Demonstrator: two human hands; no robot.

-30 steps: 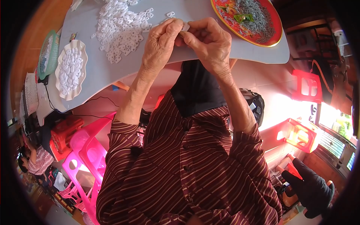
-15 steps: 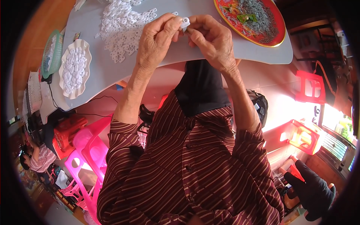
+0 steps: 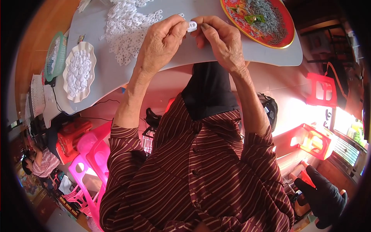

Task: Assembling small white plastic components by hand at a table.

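Observation:
My left hand (image 3: 161, 45) is closed, its thumb and finger pinching a small white plastic piece with a hole (image 3: 192, 26) above the grey table. Just to the right, my right hand (image 3: 224, 43) has its thumb against its curled fingers, a short gap from the piece. Whether something tiny sits in that pinch is hidden. Beyond my left hand, many similar white pieces (image 3: 125, 29) lie in a loose pile. A red round tray with a gold rim (image 3: 228, 14) holds a heap of small grey metal parts (image 3: 266, 19), close to my right hand.
On the grey table's (image 3: 104, 73) left side stands a white scalloped dish (image 3: 92, 58) full of white pieces, beside a green basket (image 3: 58, 58). Pink chairs (image 3: 94, 154) are at lower left, red stools (image 3: 322, 89) at right. Another person (image 3: 44, 162) is at far left.
My right hand has drawn slightly right, away from the white piece, opening a gap between the hands. The left hand keeps its pinch, and the piece has turned and dropped slightly.

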